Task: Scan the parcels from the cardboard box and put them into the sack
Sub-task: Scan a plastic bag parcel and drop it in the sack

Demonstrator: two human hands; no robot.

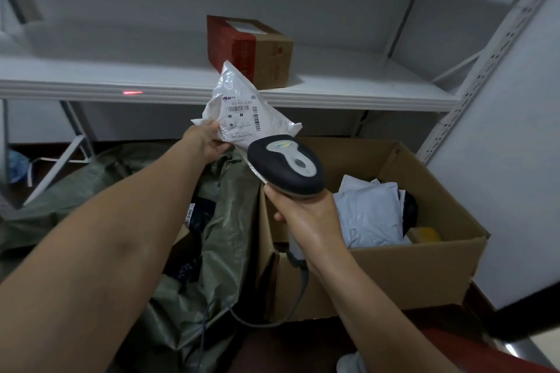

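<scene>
Left hand (209,138) pinches the white parcel (242,109); right hand (306,215) grips the scanner (286,165) just below it (red beam (132,93) strikes the shelf (91,76)), so the scan may miss.

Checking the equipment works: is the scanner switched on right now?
On. A red laser line glows on the shelf edge, left of the parcel, while the right hand aims the scanner.

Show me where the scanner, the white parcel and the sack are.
scanner (288,165): head view, on its dark top.
white parcel (242,106): head view, on its printed label.
sack (224,221): head view, on its green side.
</scene>
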